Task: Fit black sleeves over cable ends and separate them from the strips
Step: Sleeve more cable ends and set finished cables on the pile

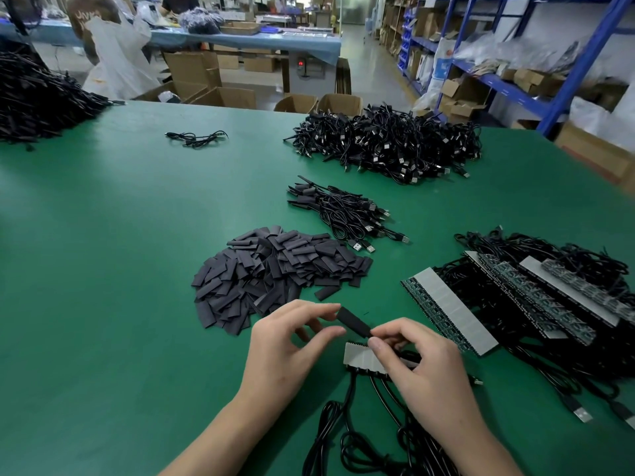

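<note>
Right now the sleeve (354, 322) is up off the green table (103, 269), low in the middle of the frame, between two hands. It is tilted, with its high end to the left. The left hand (292, 341) has a finger and thumb bent close on the high end. It looks like they pinch it, but the view there is not sharp. The right hand (426, 372) pinches the low end with its thumb and curled fingers.

Just under the hands lies a short grey strip (357, 355). Black cables (350, 393) come out of its near edge and run to the bottom of the frame.

Above the hands, in the middle, sits a sleeve pile (275, 273) of loose flat pieces. To the right lie long strips (453, 310) on top of more black wire. Higher up is a small bundle (343, 211) of wires with plugs. Past it, at the upper right, is a big cable pile (388, 142).
</note>
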Action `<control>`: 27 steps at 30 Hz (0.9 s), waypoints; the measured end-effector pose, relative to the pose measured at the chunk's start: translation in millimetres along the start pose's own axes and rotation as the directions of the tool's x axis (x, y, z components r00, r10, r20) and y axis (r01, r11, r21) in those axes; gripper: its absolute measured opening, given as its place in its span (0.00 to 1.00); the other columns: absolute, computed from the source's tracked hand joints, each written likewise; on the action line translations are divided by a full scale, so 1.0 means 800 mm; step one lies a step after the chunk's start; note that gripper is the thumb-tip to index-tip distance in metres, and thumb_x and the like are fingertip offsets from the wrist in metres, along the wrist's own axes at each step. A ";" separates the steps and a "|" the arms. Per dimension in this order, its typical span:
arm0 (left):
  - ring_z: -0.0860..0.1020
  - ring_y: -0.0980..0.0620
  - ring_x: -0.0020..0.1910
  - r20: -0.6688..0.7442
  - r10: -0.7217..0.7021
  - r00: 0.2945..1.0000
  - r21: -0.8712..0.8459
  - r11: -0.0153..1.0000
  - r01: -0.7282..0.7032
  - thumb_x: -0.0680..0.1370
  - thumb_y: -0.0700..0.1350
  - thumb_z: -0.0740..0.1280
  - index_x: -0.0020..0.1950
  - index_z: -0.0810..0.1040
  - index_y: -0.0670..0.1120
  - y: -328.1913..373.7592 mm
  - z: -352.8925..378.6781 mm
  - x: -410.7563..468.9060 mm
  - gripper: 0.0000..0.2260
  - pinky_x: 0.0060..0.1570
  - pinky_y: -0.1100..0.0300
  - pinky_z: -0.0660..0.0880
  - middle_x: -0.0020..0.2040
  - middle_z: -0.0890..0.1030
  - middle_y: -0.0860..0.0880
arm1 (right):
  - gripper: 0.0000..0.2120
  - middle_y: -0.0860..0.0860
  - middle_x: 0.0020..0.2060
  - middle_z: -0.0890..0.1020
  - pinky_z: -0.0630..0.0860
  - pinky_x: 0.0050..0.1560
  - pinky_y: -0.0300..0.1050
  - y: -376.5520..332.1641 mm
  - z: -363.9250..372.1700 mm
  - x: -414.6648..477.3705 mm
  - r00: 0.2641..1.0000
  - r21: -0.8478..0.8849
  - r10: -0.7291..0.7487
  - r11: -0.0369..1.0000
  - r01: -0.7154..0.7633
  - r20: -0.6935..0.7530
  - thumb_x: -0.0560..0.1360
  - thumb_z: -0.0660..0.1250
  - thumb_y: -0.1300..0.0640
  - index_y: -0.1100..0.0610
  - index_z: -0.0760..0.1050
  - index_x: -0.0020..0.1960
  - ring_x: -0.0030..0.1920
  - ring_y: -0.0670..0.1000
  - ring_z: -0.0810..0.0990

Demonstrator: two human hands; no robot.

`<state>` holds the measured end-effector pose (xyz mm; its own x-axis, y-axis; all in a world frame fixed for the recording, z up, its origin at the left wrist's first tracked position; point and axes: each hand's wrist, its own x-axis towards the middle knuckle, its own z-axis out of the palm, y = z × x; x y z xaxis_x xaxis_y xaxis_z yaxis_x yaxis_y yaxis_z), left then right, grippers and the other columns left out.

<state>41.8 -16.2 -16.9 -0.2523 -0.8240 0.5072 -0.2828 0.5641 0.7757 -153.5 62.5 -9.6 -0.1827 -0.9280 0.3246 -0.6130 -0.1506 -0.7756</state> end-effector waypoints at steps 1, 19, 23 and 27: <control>0.83 0.56 0.43 0.003 0.007 1.000 0.004 1.000 -0.007 0.74 0.49 0.76 0.57 0.87 0.52 0.001 0.000 -0.001 0.12 0.41 0.64 0.77 0.48 0.85 0.59 | 0.02 0.38 0.43 0.82 0.82 0.42 0.49 0.000 0.000 0.000 1.000 -0.001 0.004 1.000 -0.004 -0.004 0.76 0.70 0.48 0.40 0.79 0.47 0.48 0.47 0.82; 0.83 0.58 0.45 0.075 0.016 0.997 0.008 1.000 -0.017 0.75 0.48 0.75 0.60 0.86 0.50 0.012 0.001 -0.003 0.14 0.46 0.65 0.79 0.50 0.86 0.60 | 0.10 0.37 0.39 0.83 0.71 0.38 0.28 0.007 -0.001 0.002 0.994 -0.018 0.058 0.998 -0.060 -0.092 0.74 0.77 0.56 0.42 0.81 0.40 0.44 0.43 0.82; 0.85 0.59 0.43 0.066 -0.091 0.994 -0.084 0.992 0.096 0.75 0.50 0.74 0.56 0.88 0.51 0.013 0.000 -0.003 0.11 0.45 0.66 0.78 0.44 0.87 0.60 | 0.07 0.38 0.39 0.83 0.72 0.36 0.30 0.005 0.000 0.002 0.996 0.002 0.047 0.999 -0.047 -0.072 0.74 0.76 0.52 0.41 0.80 0.44 0.43 0.45 0.82; 0.86 0.53 0.38 0.120 -0.326 0.938 -0.336 0.875 0.348 0.74 0.47 0.76 0.48 0.88 0.48 0.010 0.002 0.001 0.06 0.42 0.67 0.78 0.38 0.87 0.50 | 0.05 0.35 0.41 0.83 0.75 0.38 0.36 -0.001 0.001 0.002 0.999 -0.048 -0.029 0.998 0.028 -0.018 0.73 0.70 0.40 0.39 0.79 0.45 0.45 0.45 0.82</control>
<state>37.9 -12.3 -11.2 -0.2551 -0.9505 0.1775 -0.0240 0.1897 0.9815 -152.5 61.0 -8.8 -0.1789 -0.9168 0.3570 -0.6539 -0.1603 -0.7394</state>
